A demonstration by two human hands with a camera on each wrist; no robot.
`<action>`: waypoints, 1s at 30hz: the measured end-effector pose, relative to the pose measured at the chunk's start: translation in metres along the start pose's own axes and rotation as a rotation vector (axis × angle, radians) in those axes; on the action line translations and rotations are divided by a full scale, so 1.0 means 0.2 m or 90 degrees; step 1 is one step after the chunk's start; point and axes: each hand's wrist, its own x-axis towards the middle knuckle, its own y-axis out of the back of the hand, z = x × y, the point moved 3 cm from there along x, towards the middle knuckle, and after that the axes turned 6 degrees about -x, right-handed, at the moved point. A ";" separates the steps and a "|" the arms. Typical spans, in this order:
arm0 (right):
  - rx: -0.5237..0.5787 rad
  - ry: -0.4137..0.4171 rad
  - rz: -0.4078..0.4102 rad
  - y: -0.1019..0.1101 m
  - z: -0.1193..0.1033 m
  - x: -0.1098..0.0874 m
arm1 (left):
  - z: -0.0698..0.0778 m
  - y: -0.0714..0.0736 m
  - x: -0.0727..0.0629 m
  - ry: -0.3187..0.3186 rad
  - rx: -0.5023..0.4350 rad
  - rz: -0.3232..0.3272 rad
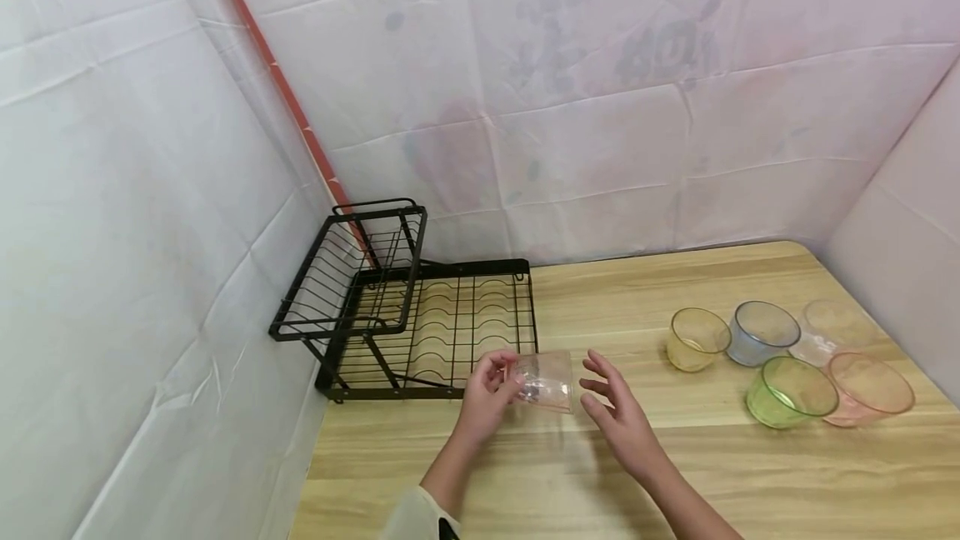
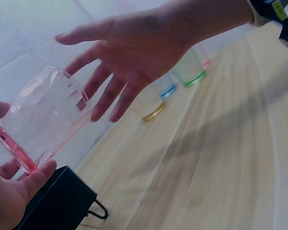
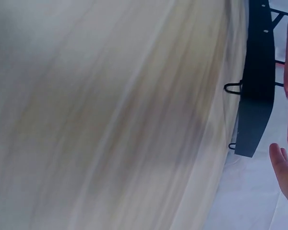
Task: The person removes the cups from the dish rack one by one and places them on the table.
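Note:
My left hand (image 1: 486,400) grips a clear pinkish glass cup (image 1: 546,382) by its base, fingers and thumb on either side. The cup lies sideways in the air, its mouth toward my right hand. In the left wrist view the glass (image 2: 48,112) shows a red-tinted thick bottom between thumb and fingers. My right hand (image 1: 619,417) is just off the cup's rim, fingers spread and holding nothing. Behind the left hand stands a black two-tier dish rack (image 1: 457,390), its front edge right at that hand.
At the right of the wooden table (image 1: 600,490) stand a yellow cup (image 1: 693,348), a blue cup (image 1: 757,340), a green cup (image 1: 787,398), a pink cup (image 1: 870,394) and a clear one (image 1: 832,332). White sheeting (image 1: 600,148) hangs behind and at both sides.

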 end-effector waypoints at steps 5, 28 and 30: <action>0.013 -0.023 -0.011 -0.02 0.00 0.02 | -0.01 -0.05 -0.02 0.003 -0.024 -0.027; -0.124 0.079 0.049 0.02 -0.05 0.02 | -0.11 -0.17 -0.08 0.031 -0.017 -0.095; -0.166 0.094 0.053 0.03 -0.06 0.02 | -0.11 -0.17 -0.08 0.027 0.013 -0.092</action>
